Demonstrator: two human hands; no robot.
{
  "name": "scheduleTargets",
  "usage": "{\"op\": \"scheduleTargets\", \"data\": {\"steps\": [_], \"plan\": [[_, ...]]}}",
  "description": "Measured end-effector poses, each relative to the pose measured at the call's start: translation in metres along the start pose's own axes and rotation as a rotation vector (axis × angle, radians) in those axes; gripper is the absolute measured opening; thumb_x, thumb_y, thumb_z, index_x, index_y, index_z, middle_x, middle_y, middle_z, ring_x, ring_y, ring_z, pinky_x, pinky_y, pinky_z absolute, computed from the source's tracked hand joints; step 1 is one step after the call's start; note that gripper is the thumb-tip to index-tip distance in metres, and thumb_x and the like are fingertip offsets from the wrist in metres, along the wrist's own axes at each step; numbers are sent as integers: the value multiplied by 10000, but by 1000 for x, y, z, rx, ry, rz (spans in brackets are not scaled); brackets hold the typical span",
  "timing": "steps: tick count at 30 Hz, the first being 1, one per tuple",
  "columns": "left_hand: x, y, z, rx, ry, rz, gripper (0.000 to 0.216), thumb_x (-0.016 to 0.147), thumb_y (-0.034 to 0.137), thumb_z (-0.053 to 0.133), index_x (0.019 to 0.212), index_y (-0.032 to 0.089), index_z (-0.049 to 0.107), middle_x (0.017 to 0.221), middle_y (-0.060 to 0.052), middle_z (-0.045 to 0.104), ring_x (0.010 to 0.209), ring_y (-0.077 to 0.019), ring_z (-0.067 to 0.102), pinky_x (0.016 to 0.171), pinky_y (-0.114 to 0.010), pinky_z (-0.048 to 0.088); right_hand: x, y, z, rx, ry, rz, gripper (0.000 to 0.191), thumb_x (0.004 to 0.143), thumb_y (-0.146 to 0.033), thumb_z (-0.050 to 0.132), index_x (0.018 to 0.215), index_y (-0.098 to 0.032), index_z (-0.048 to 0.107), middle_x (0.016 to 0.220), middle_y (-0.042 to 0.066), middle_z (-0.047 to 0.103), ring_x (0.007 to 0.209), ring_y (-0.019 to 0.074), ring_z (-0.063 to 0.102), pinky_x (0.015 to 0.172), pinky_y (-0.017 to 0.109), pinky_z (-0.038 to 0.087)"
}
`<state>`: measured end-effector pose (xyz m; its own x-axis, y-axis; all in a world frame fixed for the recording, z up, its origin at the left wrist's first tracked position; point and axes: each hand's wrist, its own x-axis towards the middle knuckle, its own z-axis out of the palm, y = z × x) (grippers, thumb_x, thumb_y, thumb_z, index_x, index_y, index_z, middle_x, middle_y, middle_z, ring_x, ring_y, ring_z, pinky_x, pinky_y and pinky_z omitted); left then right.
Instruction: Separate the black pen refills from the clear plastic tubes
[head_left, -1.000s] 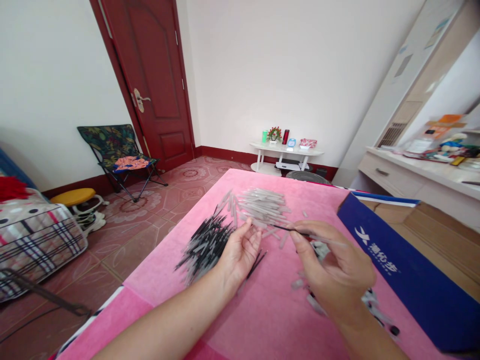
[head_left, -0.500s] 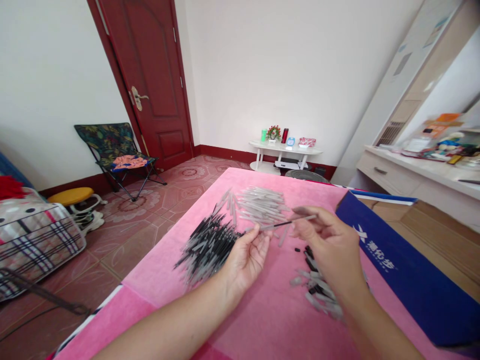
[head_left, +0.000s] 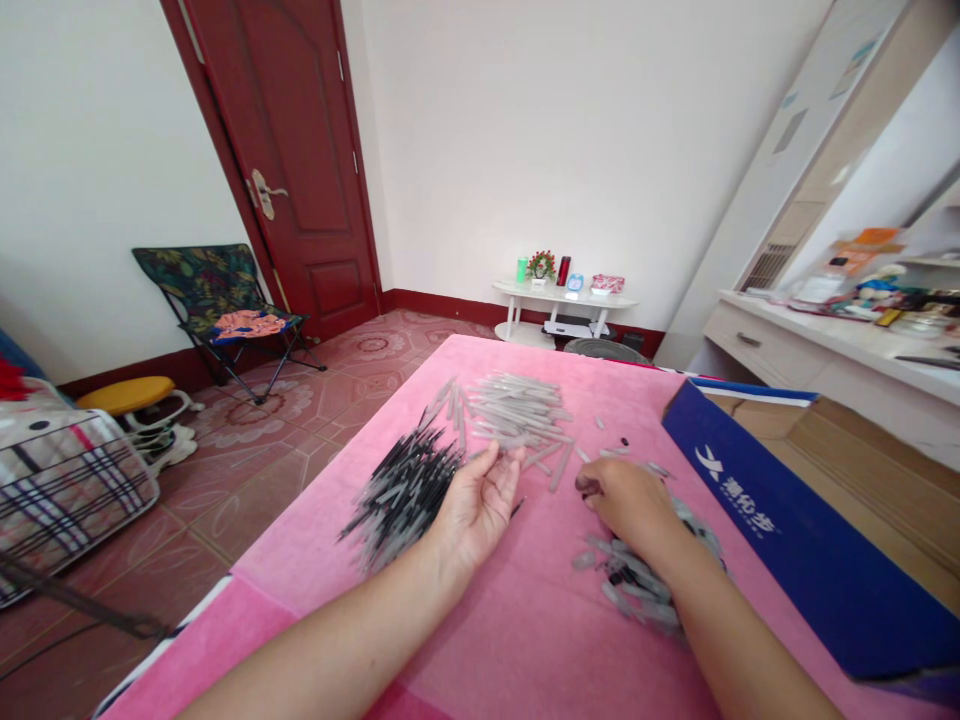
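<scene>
My left hand (head_left: 480, 505) is palm up with its fingers curled, between the piles. The dark tip of a slim pen (head_left: 517, 507) pokes out beside its palm; the rest is hidden by the hand. My right hand (head_left: 626, 495) is closed, fingertips low over the cloth, and what they pinch is hidden. Left of my left hand lies a heap of black and grey pens (head_left: 405, 500). Clear whitish pen tubes (head_left: 517, 405) are piled beyond it. Under my right wrist is a heap of small translucent and black pieces (head_left: 637, 580), partly covered.
A pink cloth (head_left: 525, 640) covers the table. At the right stands an open blue cardboard box (head_left: 795, 560). A few loose small pieces, among them a black one (head_left: 624, 441), lie beyond my right hand. A folding chair (head_left: 225, 310) and yellow stool (head_left: 127, 395) stand on the floor at left.
The two hands have moved apart. My right hand has let go of the pen's end and come down near the cloth; my left hand has tipped and drawn slightly back.
</scene>
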<state>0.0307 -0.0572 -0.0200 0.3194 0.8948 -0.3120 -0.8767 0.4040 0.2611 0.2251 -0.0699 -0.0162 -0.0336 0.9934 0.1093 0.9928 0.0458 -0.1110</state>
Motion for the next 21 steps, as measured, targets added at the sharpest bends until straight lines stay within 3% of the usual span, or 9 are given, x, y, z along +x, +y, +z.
{"op": "scheduleTargets", "data": {"steps": [6,9,15,21], "plan": [[-1,-1,-1,70,-28,21,93,765,69,530,685,70,578,694,-97,675,676,-132,658,620,-166,538,0,-4,8,61,56,-6,238,658,-90,518,768,-220,684,795,77,668,773,229,610,652,317,404],[-1,-1,-1,90,-33,44,73,754,59,538,701,64,587,701,-98,676,683,-132,657,630,-166,537,3,-8,0,358,161,-43,251,713,-134,480,870,-191,668,859,72,651,822,196,591,713,314,431],[3,-3,-5,140,-101,145,40,705,65,605,726,90,583,751,-75,676,772,-170,654,718,-230,537,-5,-35,-28,1184,265,-33,244,741,-302,541,910,-136,602,830,54,635,630,134,578,575,279,492],[0,-4,-7,207,-147,226,103,671,120,658,693,114,558,738,-47,672,795,-179,653,764,-271,520,-10,-48,-33,1274,290,-49,184,670,-236,637,816,-139,582,742,32,626,611,127,585,561,255,505]]}}
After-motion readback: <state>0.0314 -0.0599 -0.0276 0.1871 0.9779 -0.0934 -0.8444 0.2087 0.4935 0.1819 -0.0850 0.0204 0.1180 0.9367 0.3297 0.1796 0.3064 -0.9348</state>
